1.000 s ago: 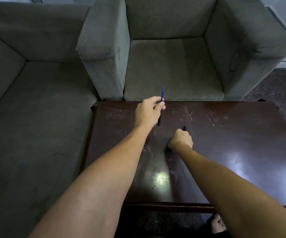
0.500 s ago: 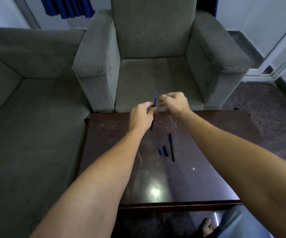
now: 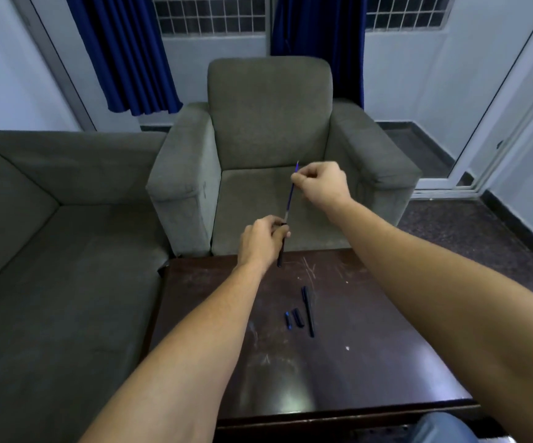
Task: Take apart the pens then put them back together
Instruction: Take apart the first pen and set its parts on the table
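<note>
My left hand (image 3: 263, 239) grips a dark pen barrel (image 3: 280, 255) above the far edge of the dark wooden table (image 3: 370, 353). My right hand (image 3: 321, 183) pinches the thin blue ink refill (image 3: 290, 196), which sticks up out of the barrel's top and is mostly drawn out. On the table lie a whole black pen (image 3: 308, 311), a short black piece (image 3: 297, 317) and a short blue piece (image 3: 288, 320), side by side near the middle.
A grey armchair (image 3: 271, 123) stands just behind the table and a grey sofa (image 3: 51, 219) runs along its left side. Blue curtains and barred windows are at the back. The near table edge sits close to my knee (image 3: 444, 428).
My right hand left the table, rose to the pen in my left hand, took the refill's top and pulled it up and away from the barrel. The view tilted upward.
</note>
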